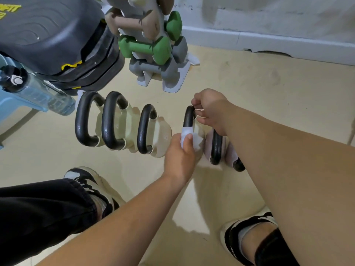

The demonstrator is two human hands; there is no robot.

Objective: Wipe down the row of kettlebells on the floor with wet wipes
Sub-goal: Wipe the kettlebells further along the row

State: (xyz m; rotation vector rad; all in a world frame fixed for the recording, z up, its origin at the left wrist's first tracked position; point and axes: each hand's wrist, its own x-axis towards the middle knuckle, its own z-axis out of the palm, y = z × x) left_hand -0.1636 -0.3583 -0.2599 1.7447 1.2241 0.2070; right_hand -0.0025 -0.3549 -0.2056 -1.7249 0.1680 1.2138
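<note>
The row of kettlebells (113,121) sits on the floor (249,83), left to right. R hand (209,110) curls round the far end of the 4th one's black handle (189,117). L hand (180,156) pinches a wet wipe (195,140) on its near end. Kettlebells look heavy & hard, so hold by the handle. Wipe is soft, thin, prob. slippy.

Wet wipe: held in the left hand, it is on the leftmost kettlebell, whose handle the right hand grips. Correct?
Not the leftmost. The head view shows the wet wipe in the left hand on the fourth kettlebell from the left, whose handle the right hand grips.
</note>
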